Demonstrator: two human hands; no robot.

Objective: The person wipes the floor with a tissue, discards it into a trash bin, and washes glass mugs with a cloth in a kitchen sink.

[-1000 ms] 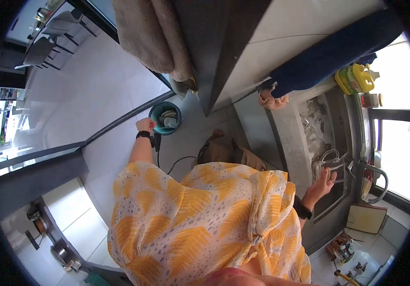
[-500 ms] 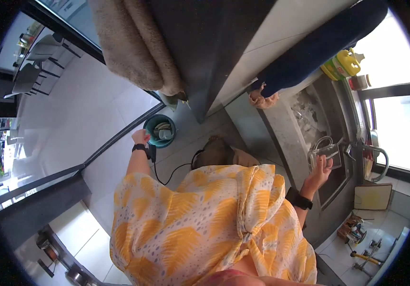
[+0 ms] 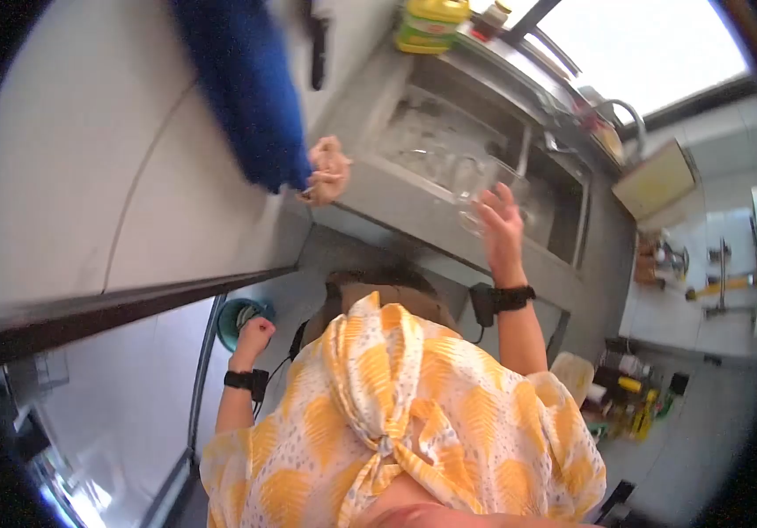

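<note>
My left hand is curled into a fist beside the teal bin on the floor, with nothing visible in it. A bundle of light and dark items shows inside the bin. My right hand is over the front part of the sink, its fingers bent against a clear glass vessel. The glass is see-through and blurred, so its outline is hard to follow. Both wrists wear black bands.
A yellow jug stands at the sink's back corner, near a small jar. The curved faucet is beside a cutting board. A blue cloth hangs at the left, with a beige bunched item near its lower end.
The view has turned toward the sink, so the sink and bin appear further left. My right hand is still at the glass vessel. My left hand remains closed near the bin.
</note>
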